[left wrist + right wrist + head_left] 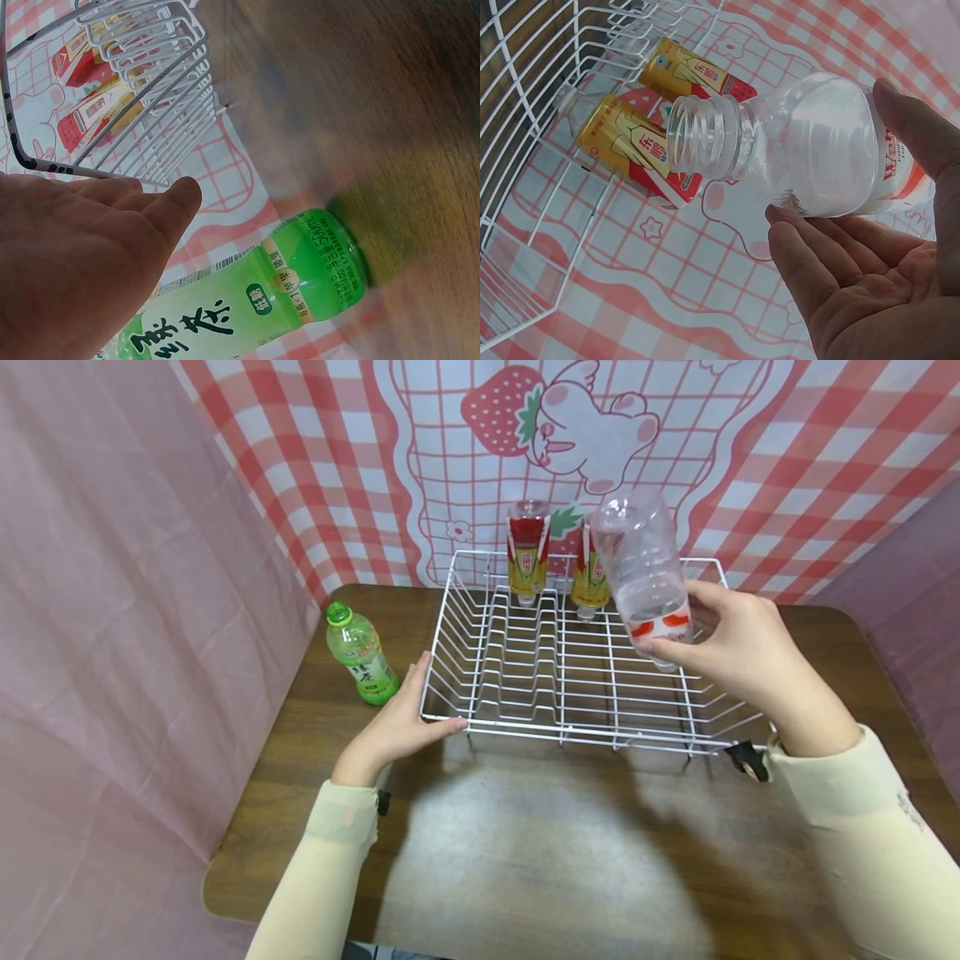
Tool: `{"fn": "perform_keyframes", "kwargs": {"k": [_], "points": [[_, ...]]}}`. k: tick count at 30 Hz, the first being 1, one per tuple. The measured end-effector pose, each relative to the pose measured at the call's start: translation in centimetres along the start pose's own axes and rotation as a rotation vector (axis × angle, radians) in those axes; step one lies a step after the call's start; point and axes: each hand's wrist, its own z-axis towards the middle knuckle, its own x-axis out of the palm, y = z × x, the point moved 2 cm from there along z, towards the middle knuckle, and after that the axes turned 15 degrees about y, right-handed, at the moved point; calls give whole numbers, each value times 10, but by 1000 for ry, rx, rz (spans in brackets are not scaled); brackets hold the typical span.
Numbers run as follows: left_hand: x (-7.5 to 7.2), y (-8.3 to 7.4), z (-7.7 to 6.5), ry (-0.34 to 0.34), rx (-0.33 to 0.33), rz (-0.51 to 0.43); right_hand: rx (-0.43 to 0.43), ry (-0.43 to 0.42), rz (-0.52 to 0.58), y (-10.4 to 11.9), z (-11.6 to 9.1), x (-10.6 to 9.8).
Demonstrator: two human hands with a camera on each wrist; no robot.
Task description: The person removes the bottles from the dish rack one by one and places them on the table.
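My right hand grips a clear plastic bottle with a red-and-white label, thumb on one side and fingers on the other. The bottle is tilted, base up, its capless neck pointing down over the right half of a white wire dish rack. My left hand rests at the rack's front left corner, thumb along the front rail and fingers against the left side. Beside that hand stands a green tea bottle with a green cap.
Two bottles with red-and-yellow labels, one on the left and one on the right, stand neck down at the rack's back. The rack sits on a brown wooden table. Behind hangs a red-and-white checked cloth; pink curtains flank the table.
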Motion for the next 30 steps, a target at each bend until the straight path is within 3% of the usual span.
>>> {"fn": "perform_keyframes", "kwargs": {"k": [30], "points": [[0,0,-1,-13,23,14,-4,35,-98,9,-14,7]]}}
